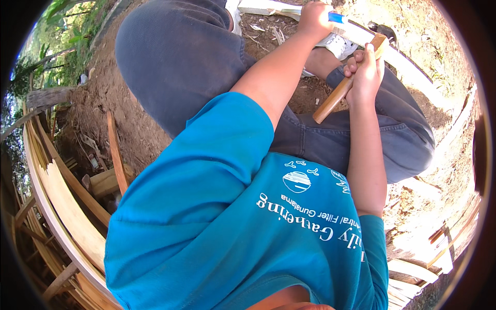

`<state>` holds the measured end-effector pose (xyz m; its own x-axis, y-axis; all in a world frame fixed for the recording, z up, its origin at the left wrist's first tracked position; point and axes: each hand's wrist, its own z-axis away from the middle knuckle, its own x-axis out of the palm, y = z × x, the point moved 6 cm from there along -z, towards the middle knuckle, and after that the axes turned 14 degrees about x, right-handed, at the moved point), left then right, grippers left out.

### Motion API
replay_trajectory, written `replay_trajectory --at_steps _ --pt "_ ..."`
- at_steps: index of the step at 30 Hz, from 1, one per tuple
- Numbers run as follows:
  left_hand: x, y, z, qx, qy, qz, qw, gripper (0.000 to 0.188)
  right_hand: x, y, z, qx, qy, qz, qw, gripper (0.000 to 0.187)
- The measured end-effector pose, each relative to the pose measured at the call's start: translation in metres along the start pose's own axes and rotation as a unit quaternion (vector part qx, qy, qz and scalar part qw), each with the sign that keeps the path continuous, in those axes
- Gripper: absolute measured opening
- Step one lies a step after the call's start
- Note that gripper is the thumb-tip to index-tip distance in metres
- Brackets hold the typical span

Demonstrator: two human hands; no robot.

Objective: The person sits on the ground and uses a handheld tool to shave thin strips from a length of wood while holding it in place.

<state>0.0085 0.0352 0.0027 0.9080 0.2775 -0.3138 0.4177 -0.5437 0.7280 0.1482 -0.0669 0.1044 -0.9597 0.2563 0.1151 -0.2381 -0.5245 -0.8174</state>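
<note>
My left hand [315,21] is closed at the top of the view, beside a flat pale piece [356,33] with a bright blue end [337,18] next to the fist. My palm hides how the two join. My right hand [366,77] wraps round a brown wooden-handled tool [333,102], thumb along its upper part. The handle's rounded butt points down toward my lap, while its thicker wooden end [380,42] meets the pale piece. Past the left fist, a long pale strip [263,6] lies on the ground.
My bent legs in dark trousers [175,57] frame the work, with a white shoe [338,46] close below the hands. A dark object [383,32] lies beyond the tool. Split wooden or bamboo strips [72,206] are heaped at the left, and wood shavings [279,36] litter the bare soil.
</note>
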Motion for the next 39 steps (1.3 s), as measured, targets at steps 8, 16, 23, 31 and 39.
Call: replay_trajectory --at_steps 8,16,23,31,39 --pt "-0.003 -0.004 -0.003 0.014 0.037 0.010 0.999 0.019 0.018 0.025 0.001 0.036 0.016 0.031 0.999 0.013" --pt "0.000 -0.011 0.004 -0.040 -0.030 -0.053 0.997 0.020 0.012 0.022 -0.011 0.097 -0.042 0.042 0.993 0.023" --pt "-0.002 -0.015 0.010 -0.018 0.002 -0.074 0.997 0.018 0.014 0.008 -0.004 0.046 -0.075 -0.016 0.996 0.026" --pt "-0.009 0.011 -0.003 0.034 0.055 0.024 0.998 0.018 0.013 0.002 0.008 0.019 -0.071 -0.022 0.997 0.032" --pt "-0.006 0.006 -0.002 0.014 0.049 0.020 0.998 0.017 0.015 0.010 0.004 0.026 -0.045 -0.009 0.999 0.017"
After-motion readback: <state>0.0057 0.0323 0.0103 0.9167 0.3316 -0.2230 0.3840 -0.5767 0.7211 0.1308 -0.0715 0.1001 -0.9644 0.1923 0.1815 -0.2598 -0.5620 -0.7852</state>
